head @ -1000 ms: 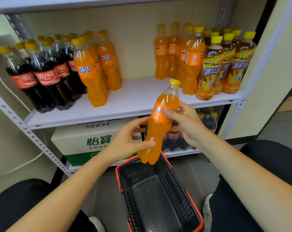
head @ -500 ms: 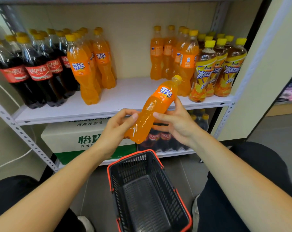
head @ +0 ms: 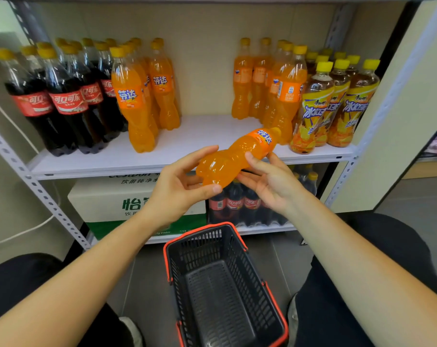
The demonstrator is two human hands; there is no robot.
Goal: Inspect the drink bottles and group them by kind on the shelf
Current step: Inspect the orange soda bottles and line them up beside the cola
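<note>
Orange soda bottle [head: 235,159] tilted, cap up-right — left hand [head: 177,194] pinches its base, right hand [head: 267,181] clasps its middle.

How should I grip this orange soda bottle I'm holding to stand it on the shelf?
Probably grip the orange soda bottle at its pinched waist below the label, right hand wrapping from the right. It lies tilted, cap toward the shelf, base held in the left hand, so the waist is exposed and narrow.
</note>
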